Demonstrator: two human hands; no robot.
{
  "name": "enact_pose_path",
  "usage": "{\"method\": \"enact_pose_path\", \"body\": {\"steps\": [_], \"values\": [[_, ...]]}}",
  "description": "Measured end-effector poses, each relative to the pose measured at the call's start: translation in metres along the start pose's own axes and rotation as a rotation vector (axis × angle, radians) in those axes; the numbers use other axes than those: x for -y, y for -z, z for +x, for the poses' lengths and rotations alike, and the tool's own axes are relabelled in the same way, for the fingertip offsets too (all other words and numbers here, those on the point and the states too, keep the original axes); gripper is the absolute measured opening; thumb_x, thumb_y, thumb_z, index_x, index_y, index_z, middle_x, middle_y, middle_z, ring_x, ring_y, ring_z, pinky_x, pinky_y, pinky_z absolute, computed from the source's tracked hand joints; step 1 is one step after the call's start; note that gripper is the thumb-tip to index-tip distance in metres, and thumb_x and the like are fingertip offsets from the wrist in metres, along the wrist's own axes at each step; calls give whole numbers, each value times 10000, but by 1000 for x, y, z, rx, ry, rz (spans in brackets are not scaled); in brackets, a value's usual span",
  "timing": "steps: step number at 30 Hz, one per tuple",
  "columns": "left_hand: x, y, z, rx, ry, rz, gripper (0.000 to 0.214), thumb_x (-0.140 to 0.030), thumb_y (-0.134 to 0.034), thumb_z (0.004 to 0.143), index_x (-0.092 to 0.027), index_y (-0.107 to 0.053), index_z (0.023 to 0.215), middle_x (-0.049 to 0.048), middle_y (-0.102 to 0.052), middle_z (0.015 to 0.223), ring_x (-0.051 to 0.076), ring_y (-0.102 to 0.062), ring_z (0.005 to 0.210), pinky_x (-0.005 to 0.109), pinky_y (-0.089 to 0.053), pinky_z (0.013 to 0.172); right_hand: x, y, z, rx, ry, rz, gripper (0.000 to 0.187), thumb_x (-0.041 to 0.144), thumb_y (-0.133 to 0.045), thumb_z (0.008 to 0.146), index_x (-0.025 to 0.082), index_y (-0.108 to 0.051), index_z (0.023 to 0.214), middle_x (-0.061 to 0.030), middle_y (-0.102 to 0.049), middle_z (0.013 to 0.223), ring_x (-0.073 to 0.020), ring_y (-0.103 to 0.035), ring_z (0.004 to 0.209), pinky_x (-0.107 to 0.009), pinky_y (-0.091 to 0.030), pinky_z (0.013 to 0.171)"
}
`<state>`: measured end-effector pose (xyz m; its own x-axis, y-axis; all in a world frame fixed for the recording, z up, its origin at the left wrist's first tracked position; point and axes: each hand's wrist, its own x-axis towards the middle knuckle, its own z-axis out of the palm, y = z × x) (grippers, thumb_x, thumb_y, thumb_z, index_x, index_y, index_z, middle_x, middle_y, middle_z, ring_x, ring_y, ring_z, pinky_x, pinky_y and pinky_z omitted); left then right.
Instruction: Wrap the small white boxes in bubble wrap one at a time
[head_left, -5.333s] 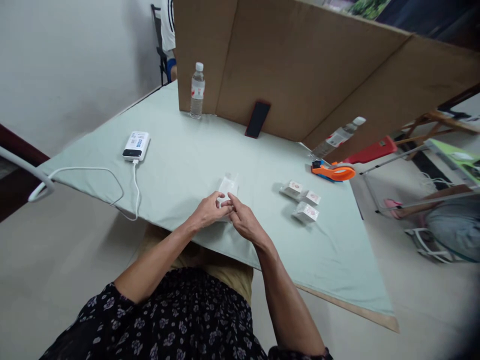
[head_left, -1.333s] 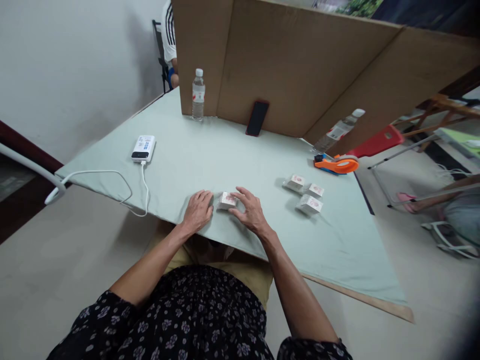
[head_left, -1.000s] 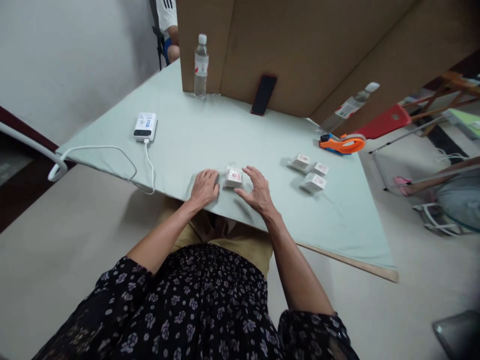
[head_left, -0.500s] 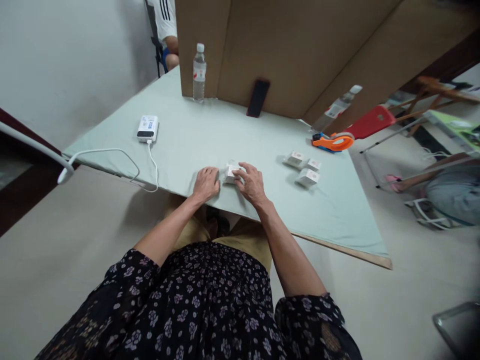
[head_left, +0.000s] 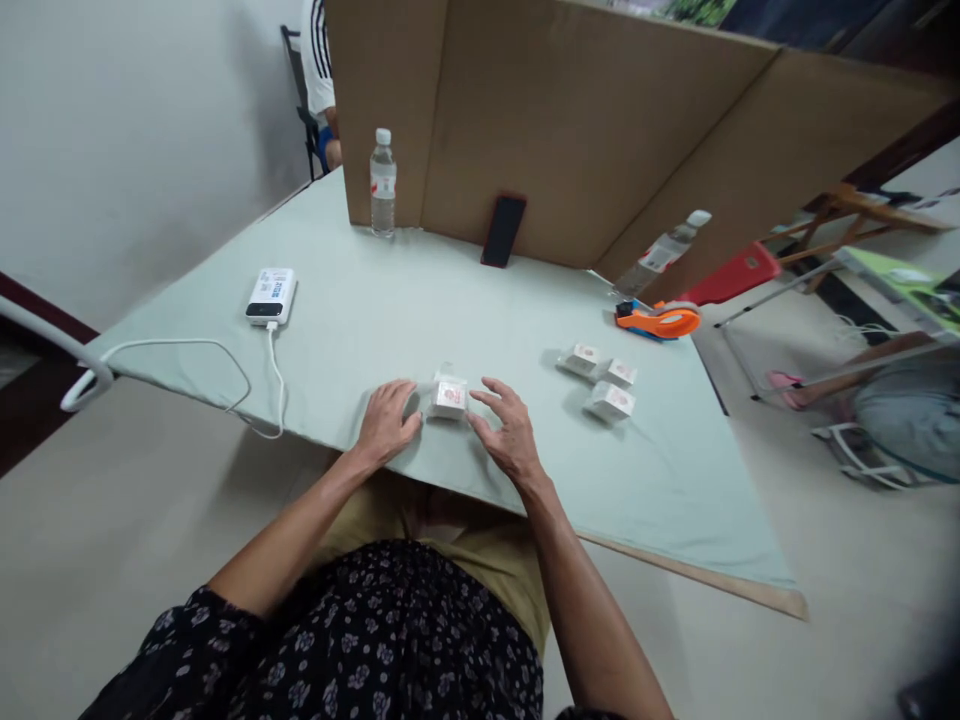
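A small white box in clear plastic wrap [head_left: 449, 398] stands on the pale green tabletop [head_left: 390, 300] near its front edge, with faint red print on its near face. Just left of it, my left hand [head_left: 387, 422] rests on the cloth, fingers apart and holding nothing. On the box's other side is my right hand [head_left: 508, 430], thumb and fingers spread, the fingertips close to the box. Whether those fingertips touch the wrap I cannot tell. Farther right sits a cluster of similar wrapped boxes [head_left: 613, 402].
A white power bank [head_left: 271, 297] with a cable lies at the left. Along a cardboard screen [head_left: 540, 130] stand a water bottle [head_left: 382, 190] and a phone [head_left: 503, 230]. Another bottle [head_left: 667, 250] leans at the right, behind an orange tape dispenser [head_left: 664, 321]. Beyond the screen sits a person [head_left: 319, 80].
My right hand has let go of the small box and opened beside it. The left hand's fingers have spread a little. The view has tilted upward.
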<state>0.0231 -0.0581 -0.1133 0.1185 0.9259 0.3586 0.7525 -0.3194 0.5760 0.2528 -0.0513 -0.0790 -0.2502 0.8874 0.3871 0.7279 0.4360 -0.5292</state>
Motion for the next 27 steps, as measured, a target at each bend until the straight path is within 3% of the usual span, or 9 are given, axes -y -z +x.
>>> {"method": "enact_pose_path", "body": {"steps": [5,9,12,16,20,27], "values": [[-17,10,4,-57,-35,-98,493,-247,-611,838,-187,-527,1320,142,-568,1371,279,-522,1278,487,-445,1093,-15,12,18,104,2,121,427,399,-655,841,265,-635,1246,-111,-578,1395,-293,-526,1297,-511,-446,1054],[-34,13,18,-77,-131,-78,435,-229,-643,827,-202,-577,1256,124,-580,1345,274,-533,1240,487,-464,1062,-32,8,51,182,-177,249,332,340,-569,859,214,-681,1145,-93,-715,1116,-228,-676,936,-403,-546,838],[-40,9,28,-61,-158,-73,382,-206,-657,812,-208,-617,1192,115,-613,1285,271,-559,1180,484,-485,1022,-44,-3,84,275,-266,177,272,268,-559,831,204,-717,1043,-56,-746,922,-205,-669,812,-370,-530,802],[-41,1,32,-42,-156,-86,333,-190,-658,802,-212,-644,1134,110,-640,1224,269,-580,1119,476,-503,980,-43,-19,115,413,-239,63,257,255,-574,815,206,-723,1019,-50,-744,862,-204,-653,769,-333,-496,739],[-43,-4,33,-43,-128,-120,313,-187,-634,804,-215,-652,1116,107,-651,1164,263,-597,1085,466,-513,955,-37,-30,123,532,-249,143,257,242,-633,753,185,-704,994,-19,-712,767,-164,-600,668,-271,-432,622],[-41,-10,35,-77,-111,-173,312,-211,-643,798,-220,-642,1110,102,-640,1131,253,-599,1059,458,-526,935,-43,-33,125,550,-201,326,106,191,-566,732,181,-672,738,16,-630,684,-119,-520,631,-238,-364,593]]}}
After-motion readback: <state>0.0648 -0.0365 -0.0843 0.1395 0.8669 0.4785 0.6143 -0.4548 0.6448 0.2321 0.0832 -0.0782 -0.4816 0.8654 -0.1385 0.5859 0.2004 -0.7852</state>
